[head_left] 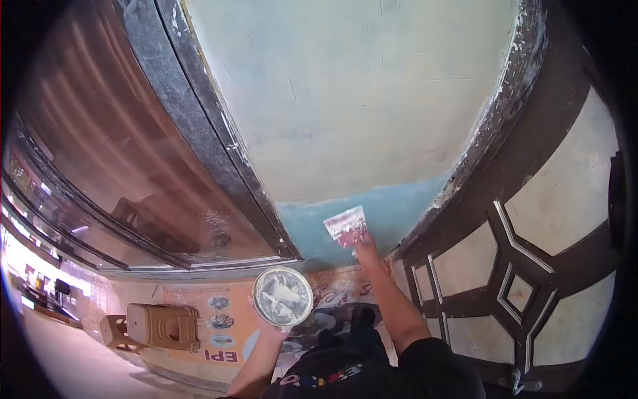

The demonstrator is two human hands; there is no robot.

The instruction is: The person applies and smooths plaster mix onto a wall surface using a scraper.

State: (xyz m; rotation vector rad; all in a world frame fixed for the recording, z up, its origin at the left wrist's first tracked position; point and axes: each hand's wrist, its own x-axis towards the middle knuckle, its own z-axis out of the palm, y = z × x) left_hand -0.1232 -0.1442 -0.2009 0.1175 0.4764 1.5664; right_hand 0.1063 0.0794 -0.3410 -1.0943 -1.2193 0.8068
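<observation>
Gripping the scraper (347,225), the right hand (363,246) has its fingers closed round the handle, the blade pointing to 11 o'clock. White paste streaks the blade and dots the fingers. The blade stands over the blue strip (389,206) along the foot of the wall (345,120); whether it touches the surface, I cannot tell.

At 8 o'clock from that hand, the left hand (270,327) grips the round tub (284,269) near its 7 o'clock edge; its fingers are partly hidden by the tub. White paste (282,292) lies inside, uneven and smeared up the sides.

Toward 12 o'clock the wall turns pale, with thin dark scratches. At 10 o'clock runs a dark window frame (179,100) flecked with white, glass (133,166) beyond it. At 3 o'clock stands a brown door (482,289) with pale panels, its lever (528,385) at 4 o'clock. At 8 o'clock, past the tub, an orange banner (189,297) spreads out, brown plastic chairs (159,326) beside it.
</observation>
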